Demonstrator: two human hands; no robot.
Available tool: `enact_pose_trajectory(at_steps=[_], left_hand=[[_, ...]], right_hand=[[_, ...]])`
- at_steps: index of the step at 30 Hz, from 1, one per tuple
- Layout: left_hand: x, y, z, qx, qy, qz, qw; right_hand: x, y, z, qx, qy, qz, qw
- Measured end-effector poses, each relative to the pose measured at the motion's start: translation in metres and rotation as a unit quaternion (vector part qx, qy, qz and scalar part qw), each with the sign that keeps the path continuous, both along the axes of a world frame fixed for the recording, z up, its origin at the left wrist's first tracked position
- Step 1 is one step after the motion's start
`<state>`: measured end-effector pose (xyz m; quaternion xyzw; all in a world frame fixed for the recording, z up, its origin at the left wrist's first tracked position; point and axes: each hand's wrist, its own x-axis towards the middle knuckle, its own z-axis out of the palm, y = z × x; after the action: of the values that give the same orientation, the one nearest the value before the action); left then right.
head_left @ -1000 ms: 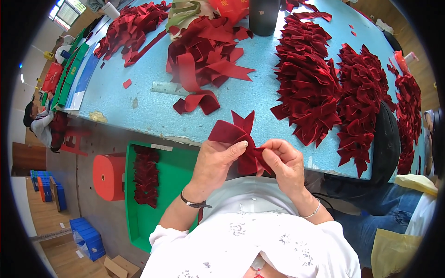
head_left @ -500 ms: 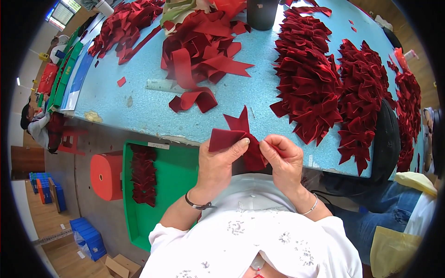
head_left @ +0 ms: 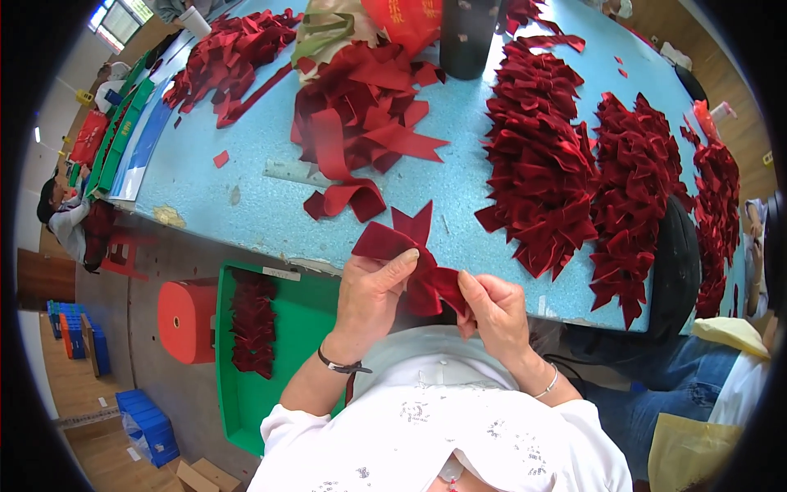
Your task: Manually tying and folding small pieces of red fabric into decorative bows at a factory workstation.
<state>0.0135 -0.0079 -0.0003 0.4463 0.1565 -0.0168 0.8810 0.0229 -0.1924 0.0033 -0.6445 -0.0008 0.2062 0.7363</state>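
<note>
Between my hands, just off the near table edge, is a dark red velvet ribbon bow [head_left: 424,275] with two notched tails pointing up and down. My left hand [head_left: 370,289] pinches it near the middle, thumb on top, by the left loop. The right loop is gripped at its outer end by the thumb and fingers of my right hand [head_left: 495,307]. Beyond them lies a loose heap of cut red ribbon [head_left: 357,107], one strip curling toward me. To the right, finished bows are stacked in long overlapping rows [head_left: 541,164].
More bow rows [head_left: 635,189] lie farther right beside a black bag [head_left: 679,250]. A dark cylinder [head_left: 466,41] stands at the back. Below the table at left sit a green tray [head_left: 303,344] holding bows and a red stool [head_left: 187,321]. Someone in jeans [head_left: 672,369] is close on my right.
My right hand has moved slightly down and now pulls the right loop outward. The bow has opened out flatter, with both loops spread. The view has shifted slightly.
</note>
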Motion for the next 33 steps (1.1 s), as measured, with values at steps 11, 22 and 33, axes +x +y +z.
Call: enact_pose_trajectory(at_steps=[11, 22, 33], left_hand=[[0.022, 0.019, 0.032, 0.142, -0.031, -0.218, 0.965], [0.050, 0.028, 0.014, 0.580, -0.206, -0.068, 0.785], [0.038, 0.014, -0.021, 0.672, -0.368, -0.118, 0.632]], right_hand=[[0.033, 0.015, 0.013, 0.111, -0.030, -0.073, 0.991], [0.053, 0.033, -0.019, -0.189, -0.286, -0.050, 0.938], [0.056, 0.038, -0.017, -0.323, -0.421, -0.022, 0.847]])
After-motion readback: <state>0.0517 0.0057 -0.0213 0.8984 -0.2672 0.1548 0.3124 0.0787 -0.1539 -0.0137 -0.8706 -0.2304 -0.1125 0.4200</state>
